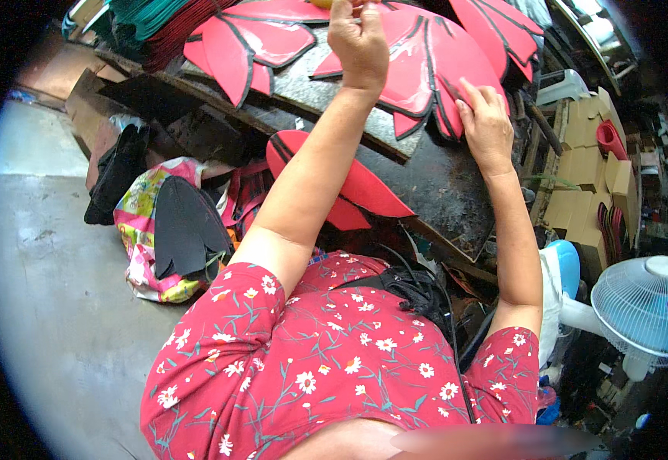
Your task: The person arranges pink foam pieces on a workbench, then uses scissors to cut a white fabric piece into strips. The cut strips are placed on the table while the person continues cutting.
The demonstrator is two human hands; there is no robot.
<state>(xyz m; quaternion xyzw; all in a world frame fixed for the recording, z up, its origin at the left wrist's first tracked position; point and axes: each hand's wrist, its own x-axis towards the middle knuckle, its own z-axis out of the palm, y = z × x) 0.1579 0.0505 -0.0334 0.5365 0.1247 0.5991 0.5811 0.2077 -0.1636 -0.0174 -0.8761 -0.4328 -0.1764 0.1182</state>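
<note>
Red, petal-shaped flat pieces with black edges overlap in a fan on the bench. My right hand rests at the fan's right side. Its index finger stretches over the red surface, thumb apart from it, the other fingers bent. My left hand is raised at the top edge, above the fan's left part. Its fingers look closed and are partly cut off, so what they hold cannot be made out. A bit of something yellow shows beside them. More red pieces lie left of my left hand.
Stacked green and dark red sheets stand at the far left. A patterned bag with dark cut pieces sits below the bench's left side. Another red piece lies near the bench's front edge. Cardboard boxes and a fan stand right.
</note>
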